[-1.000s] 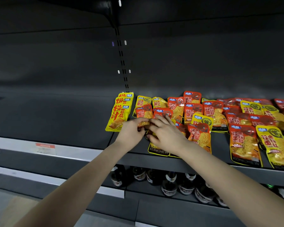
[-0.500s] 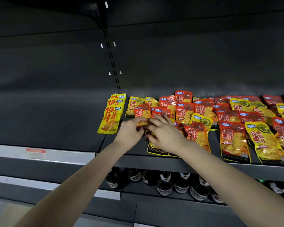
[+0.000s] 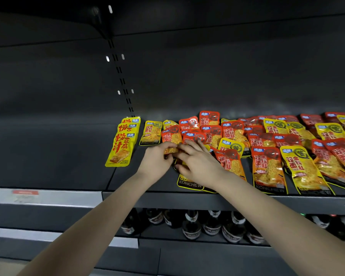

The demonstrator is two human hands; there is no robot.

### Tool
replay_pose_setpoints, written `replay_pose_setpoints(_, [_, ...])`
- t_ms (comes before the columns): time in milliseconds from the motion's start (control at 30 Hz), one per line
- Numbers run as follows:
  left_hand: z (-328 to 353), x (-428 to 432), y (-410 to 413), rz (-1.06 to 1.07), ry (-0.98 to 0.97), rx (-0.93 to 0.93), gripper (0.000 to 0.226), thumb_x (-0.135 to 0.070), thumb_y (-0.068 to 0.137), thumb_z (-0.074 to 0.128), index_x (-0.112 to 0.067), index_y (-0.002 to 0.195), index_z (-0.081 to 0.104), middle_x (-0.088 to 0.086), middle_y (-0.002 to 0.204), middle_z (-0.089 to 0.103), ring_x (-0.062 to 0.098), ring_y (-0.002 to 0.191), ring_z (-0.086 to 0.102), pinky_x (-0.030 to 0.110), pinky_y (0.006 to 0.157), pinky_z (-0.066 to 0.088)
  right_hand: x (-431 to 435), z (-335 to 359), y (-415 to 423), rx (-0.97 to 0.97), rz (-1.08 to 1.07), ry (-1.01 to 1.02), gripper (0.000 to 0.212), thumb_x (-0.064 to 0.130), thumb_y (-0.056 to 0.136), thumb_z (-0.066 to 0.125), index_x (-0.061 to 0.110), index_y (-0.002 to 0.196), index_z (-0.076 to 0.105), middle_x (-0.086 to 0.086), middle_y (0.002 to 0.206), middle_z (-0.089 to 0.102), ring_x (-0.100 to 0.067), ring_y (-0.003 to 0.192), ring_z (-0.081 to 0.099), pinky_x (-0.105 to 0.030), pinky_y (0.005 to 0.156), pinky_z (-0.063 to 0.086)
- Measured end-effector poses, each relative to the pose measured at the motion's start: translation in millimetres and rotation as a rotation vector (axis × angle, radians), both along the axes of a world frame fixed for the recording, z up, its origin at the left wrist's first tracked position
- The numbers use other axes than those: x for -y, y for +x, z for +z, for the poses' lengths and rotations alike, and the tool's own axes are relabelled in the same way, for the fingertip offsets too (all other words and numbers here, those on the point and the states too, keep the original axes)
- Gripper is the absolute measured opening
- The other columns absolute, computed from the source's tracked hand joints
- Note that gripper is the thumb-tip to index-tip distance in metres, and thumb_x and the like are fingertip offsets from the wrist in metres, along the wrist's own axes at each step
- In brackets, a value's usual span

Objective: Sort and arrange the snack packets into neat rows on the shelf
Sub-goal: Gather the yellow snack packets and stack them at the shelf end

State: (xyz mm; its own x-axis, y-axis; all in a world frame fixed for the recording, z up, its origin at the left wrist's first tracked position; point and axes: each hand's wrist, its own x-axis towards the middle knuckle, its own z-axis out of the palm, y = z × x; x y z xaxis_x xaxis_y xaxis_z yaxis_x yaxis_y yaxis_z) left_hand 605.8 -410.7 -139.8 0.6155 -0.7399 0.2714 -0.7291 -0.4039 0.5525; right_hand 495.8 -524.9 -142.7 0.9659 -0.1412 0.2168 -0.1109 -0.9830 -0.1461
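The left hand (image 3: pixel 157 157) pinches the lower edge of an orange packet (image 3: pixel 170 150). The right hand (image 3: pixel 200 165) lies on a yellow packet (image 3: pixel 189 183) with fairly straight fingers, their tips meeting the left's; I cannot tell whether its thumb hooks under. Both packets lie mid-shelf (image 3: pixel 68 156) with long axes running 12 to 6 o'clock. The left hand is nearer the bare spot at 9 o'clock, likely the next row. A tofu stack (image 3: pixel 121 148) sits at 10 o'clock. The loose heap (image 3: pixel 267 162) spreads from 12 to 3 o'clock, overlapping the orange packet and likely to drag along. Bottles (image 3: pixel 191 228) stand below.
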Motion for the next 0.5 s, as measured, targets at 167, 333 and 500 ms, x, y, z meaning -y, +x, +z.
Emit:
replay_pose_setpoints(167, [0.4, 6.8, -5.8, -0.032, -0.026, -0.012, 0.035, -0.004, 0.086, 0.057, -0.018, 0.118, 0.064, 0.001, 0.105, 0.070, 0.006, 0.071, 0.051, 0.003, 0.069, 0.036, 6.0, 0.5, -6.7, -0.001, -0.012, 0.007, 0.044, 0.035, 0.094, 0.045, 0.020, 0.135, 0.049, -0.002, 0.147, 0.035, -0.024, 0.142, 0.016, -0.044, 0.116, -0.001])
replay_pose_setpoints(333, [1.4, 9.6, -7.5, -0.039, -0.030, -0.013, 0.035, -0.003, 0.086, 0.057, -0.017, 0.118, 0.064, 0.001, 0.104, 0.070, 0.005, 0.068, 0.048, 0.001, 0.069, 0.036, 9.0, 0.5, -8.7, -0.011, -0.023, 0.001, 0.044, 0.036, 0.094, 0.044, 0.022, 0.136, 0.047, -0.001, 0.149, 0.033, -0.023, 0.142, 0.015, -0.044, 0.116, -0.002])
replay_pose_setpoints(500, [1.5, 8.6, -6.6, -0.048, -0.008, -0.004, 0.035, -0.005, 0.087, 0.057, -0.019, 0.119, 0.063, 0.000, 0.107, 0.069, 0.004, 0.064, 0.046, 0.005, 0.069, 0.037, 8.9, 0.7, -8.6, 0.000, -0.019, 0.018, 0.043, 0.035, 0.094, 0.046, 0.022, 0.135, 0.048, -0.002, 0.147, 0.035, -0.025, 0.142, 0.017, -0.045, 0.116, 0.000])
